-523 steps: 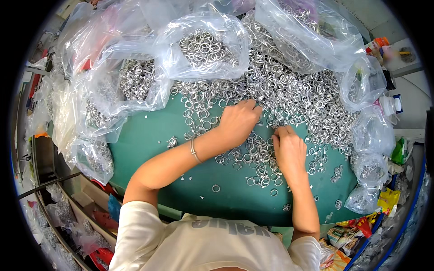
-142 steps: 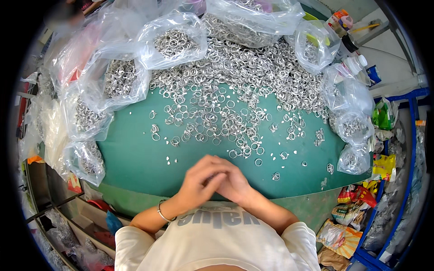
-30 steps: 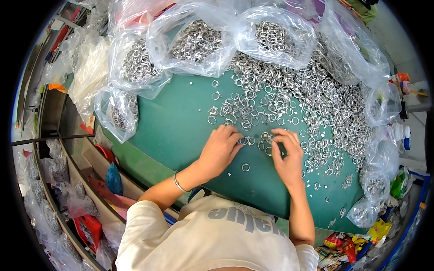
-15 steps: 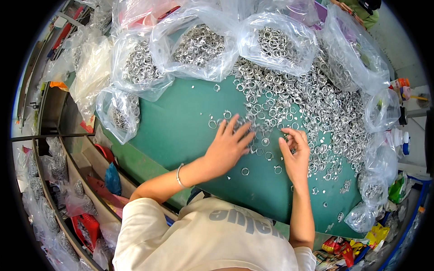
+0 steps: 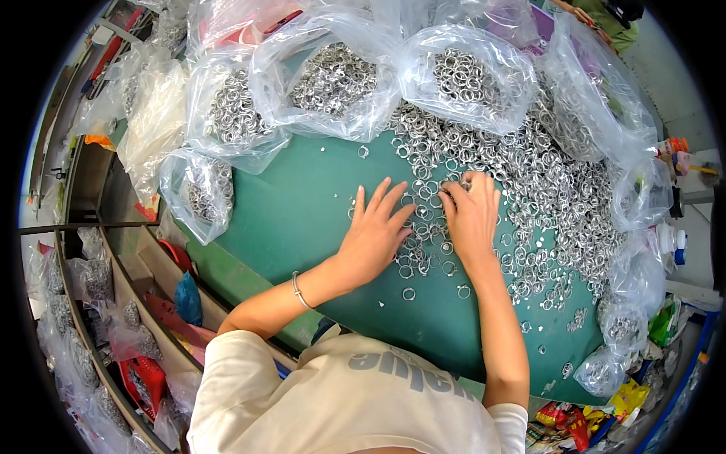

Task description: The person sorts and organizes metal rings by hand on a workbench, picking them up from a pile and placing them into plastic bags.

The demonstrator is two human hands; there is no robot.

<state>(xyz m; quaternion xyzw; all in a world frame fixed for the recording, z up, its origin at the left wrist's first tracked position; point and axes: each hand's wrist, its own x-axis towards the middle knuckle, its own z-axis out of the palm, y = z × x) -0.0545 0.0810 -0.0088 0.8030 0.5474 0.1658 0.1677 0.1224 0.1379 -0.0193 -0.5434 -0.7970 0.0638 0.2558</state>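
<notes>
Silver metal rings [image 5: 556,200] lie in a broad heap over the right and far side of a green tabletop [image 5: 295,200]. A looser cluster of rings [image 5: 429,229] spreads between my two hands. My left hand [image 5: 369,240] rests palm down at the left edge of that cluster, fingers spread, a bracelet on its wrist. At the near edge of the heap, my right hand [image 5: 473,227] bends its fingers down toward its thumb. Silver ring metal shows between that thumb and the fingertips; how many rings are there I cannot tell.
Clear plastic bags of rings line the far edge, among them a middle bag [image 5: 333,79] and a smaller left bag [image 5: 200,193]. Compartments with bagged parts [image 5: 98,280] stand at the left. Bottles [image 5: 669,240] and snack packets [image 5: 563,420] sit at the right. Another person's sleeve [image 5: 616,30] shows far right.
My right hand has moved up and left into the rings, and its fingers have closed. My left hand has shifted slightly down and left and is no longer blurred; rings between the hands lie rearranged.
</notes>
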